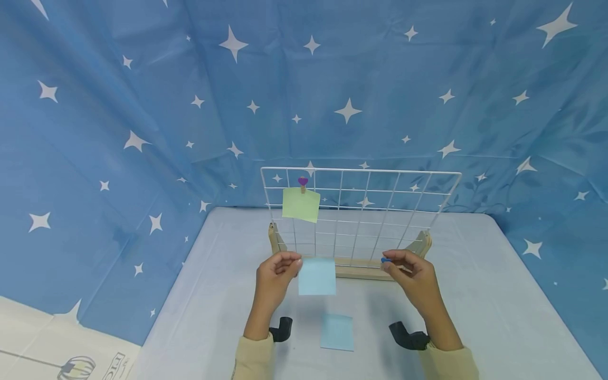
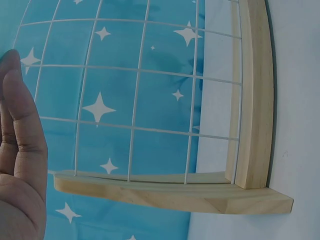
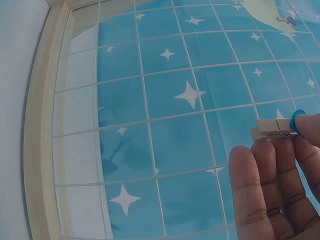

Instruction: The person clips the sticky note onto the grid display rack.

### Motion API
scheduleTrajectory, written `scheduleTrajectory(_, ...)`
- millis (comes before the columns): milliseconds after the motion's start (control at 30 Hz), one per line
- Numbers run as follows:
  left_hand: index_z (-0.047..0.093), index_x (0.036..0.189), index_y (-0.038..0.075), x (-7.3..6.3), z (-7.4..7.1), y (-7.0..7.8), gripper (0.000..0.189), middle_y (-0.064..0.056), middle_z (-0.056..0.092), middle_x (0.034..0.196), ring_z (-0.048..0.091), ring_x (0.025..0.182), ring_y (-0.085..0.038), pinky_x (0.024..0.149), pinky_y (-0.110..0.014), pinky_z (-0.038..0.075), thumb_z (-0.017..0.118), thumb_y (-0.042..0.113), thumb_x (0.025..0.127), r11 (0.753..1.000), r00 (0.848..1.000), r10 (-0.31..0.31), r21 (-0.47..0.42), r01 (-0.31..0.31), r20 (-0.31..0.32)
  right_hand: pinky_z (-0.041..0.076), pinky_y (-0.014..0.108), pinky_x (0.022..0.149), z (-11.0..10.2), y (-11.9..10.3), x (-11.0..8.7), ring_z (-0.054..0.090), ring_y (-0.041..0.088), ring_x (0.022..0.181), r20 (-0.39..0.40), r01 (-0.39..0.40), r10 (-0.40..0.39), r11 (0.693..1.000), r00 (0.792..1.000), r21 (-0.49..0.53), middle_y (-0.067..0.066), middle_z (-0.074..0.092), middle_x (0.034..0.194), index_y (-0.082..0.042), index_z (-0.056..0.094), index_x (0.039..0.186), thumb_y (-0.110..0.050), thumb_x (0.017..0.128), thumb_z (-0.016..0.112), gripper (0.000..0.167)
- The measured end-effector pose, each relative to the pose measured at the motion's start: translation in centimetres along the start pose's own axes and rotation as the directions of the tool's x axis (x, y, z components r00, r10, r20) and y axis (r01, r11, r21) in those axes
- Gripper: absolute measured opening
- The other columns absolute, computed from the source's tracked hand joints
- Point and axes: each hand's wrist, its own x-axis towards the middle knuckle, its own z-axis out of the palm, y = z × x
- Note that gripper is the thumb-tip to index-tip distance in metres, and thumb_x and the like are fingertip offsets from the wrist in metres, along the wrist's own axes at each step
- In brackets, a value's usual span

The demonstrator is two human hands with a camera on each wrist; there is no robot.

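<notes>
My left hand (image 1: 273, 279) pinches a light blue sticky note (image 1: 317, 277) by its upper left corner, in front of the lower part of a white wire grid (image 1: 361, 169). To the right, my right hand (image 1: 419, 277) pinches a small wooden clothespin (image 3: 270, 127) between thumb and fingers. A blue decoration (image 3: 297, 122) sits on the clothespin's end at the thumb. In the left wrist view, only the fingers (image 2: 25, 117) and part of the palm show. A green sticky note (image 1: 301, 206) hangs at the grid's upper left under a clothespin with a purple heart (image 1: 303, 181).
The grid stands in a wooden base (image 1: 363, 273) with side feet (image 1: 275, 238) on a white table (image 1: 233, 248). Another light blue sticky note (image 1: 337, 332) lies on the table between the forearms. Behind hangs a blue curtain (image 1: 285, 132) with white stars.
</notes>
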Motion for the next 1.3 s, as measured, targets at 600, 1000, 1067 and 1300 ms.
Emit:
scheduleTrajectory(600, 0.077, 0.108, -0.001, 0.7, 1.1, 1.0, 0.010, -0.014, 0.077, 0.102, 0.071, 0.088, -0.012, 0.078, -0.020, 0.061, 0.075, 0.007, 0.102, 0.999, 0.999, 0.031, -0.017, -0.031, -0.009, 0.056, 0.012, 0.089, -0.2, -0.6, 0.8, 0.070, -0.001, 0.097, -0.001, 0.031, -0.031, 0.998, 1.000, 0.052, -0.013, 0.073, 0.105, 0.011, 0.073, 0.110, 0.015, 0.094, 0.073, 0.017)
scheduleTrajectory(1000, 0.075, 0.111, -0.007, 1.2, 2.0, 1.6, 0.015, -0.014, 0.077, 0.103, 0.071, 0.089, -0.010, 0.081, -0.021, 0.061, 0.075, 0.006, 0.102, 0.997, 0.998, 0.056, -0.060, -0.056, 0.001, 0.056, 0.012, 0.088, -0.6, -0.9, 1.5, 0.069, -0.002, 0.097, 0.036, 0.054, -0.055, 0.998, 0.998, 0.036, -0.014, 0.072, 0.105, 0.012, 0.072, 0.111, 0.013, 0.096, 0.072, 0.015)
scheduleTrajectory(1067, 0.075, 0.111, -0.006, 1.3, 2.3, 1.7, 0.015, -0.014, 0.076, 0.103, 0.070, 0.089, -0.009, 0.081, -0.021, 0.061, 0.075, 0.006, 0.102, 0.996, 0.998, 0.063, -0.065, -0.063, 0.007, 0.056, 0.012, 0.088, -0.6, -1.0, 1.6, 0.069, -0.002, 0.097, 0.048, 0.063, -0.065, 0.997, 0.997, 0.047, -0.014, 0.072, 0.105, 0.014, 0.071, 0.111, 0.013, 0.096, 0.072, 0.015)
scheduleTrajectory(1300, 0.076, 0.109, -0.002, 1.5, 2.9, 1.9, 0.011, -0.014, 0.076, 0.101, 0.070, 0.088, -0.009, 0.080, -0.021, 0.061, 0.075, 0.006, 0.102, 0.995, 0.998, 0.067, -0.075, -0.066, 0.012, 0.057, 0.013, 0.086, -0.5, -1.1, 1.8, 0.070, -0.001, 0.097, 0.068, 0.090, -0.096, 0.992, 0.993, 0.087, -0.013, 0.073, 0.104, 0.014, 0.070, 0.109, 0.017, 0.094, 0.071, 0.015)
